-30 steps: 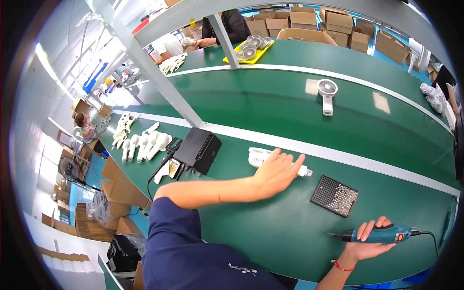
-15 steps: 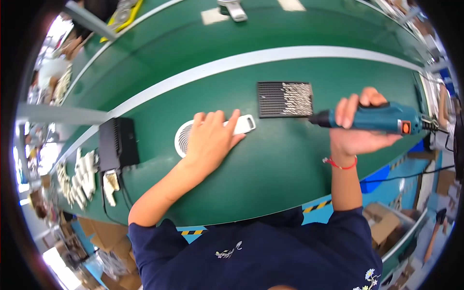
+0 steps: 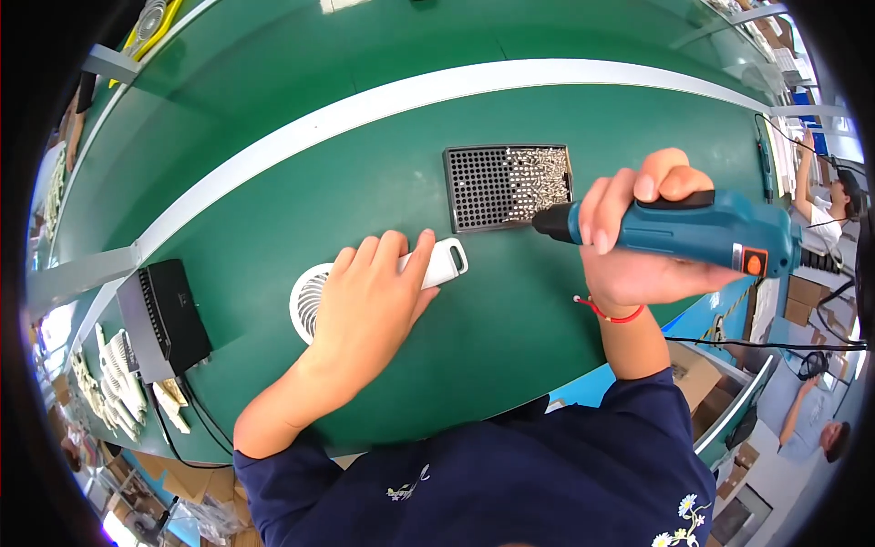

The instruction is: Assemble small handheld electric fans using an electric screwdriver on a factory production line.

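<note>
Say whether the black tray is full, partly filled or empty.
Partly filled: small metal pieces cover the right side of the black tray, while its left side looks bare.

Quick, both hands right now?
Left hand: closed over the fan, fingers and thumb across its handle.
Right hand: closed, holding the power driver.

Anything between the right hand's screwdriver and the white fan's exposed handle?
Nothing visible. The electric screwdriver in the right hand points at the near edge of the black screw tray, but the tray lies outside that gap. The left hand covers the middle of the white handheld fan, not its handle end.
</note>
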A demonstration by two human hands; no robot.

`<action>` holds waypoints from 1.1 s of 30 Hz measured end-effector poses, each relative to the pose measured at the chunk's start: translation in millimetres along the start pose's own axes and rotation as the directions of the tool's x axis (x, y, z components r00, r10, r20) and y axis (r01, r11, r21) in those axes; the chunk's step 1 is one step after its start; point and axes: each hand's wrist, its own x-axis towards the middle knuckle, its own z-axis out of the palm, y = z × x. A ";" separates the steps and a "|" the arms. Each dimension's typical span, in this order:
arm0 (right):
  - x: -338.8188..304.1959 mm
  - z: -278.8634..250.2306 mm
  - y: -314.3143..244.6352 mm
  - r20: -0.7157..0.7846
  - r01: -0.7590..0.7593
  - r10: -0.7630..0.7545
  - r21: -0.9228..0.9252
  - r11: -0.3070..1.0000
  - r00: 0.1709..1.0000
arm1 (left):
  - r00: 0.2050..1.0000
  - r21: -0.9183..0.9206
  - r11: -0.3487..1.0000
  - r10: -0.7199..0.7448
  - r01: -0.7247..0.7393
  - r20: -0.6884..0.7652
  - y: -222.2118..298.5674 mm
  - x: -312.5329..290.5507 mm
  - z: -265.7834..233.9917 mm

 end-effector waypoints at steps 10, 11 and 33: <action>3.1 2.7 3.1 -0.023 -0.038 0.036 -0.072 0.997 0.999 | 0.973 -0.198 0.978 0.016 -0.063 -0.232 1.8 8.8 -8.8; 3.6 6.7 1.4 -0.025 -0.021 0.020 -0.038 0.999 0.999 | 0.973 -0.197 0.979 0.010 -0.057 -0.229 1.4 8.9 -9.5; -31.3 51.2 -41.6 -0.161 -0.211 0.280 0.348 0.913 0.946 | 0.909 -0.640 0.739 -0.095 -0.208 -0.405 38.2 -43.5 19.2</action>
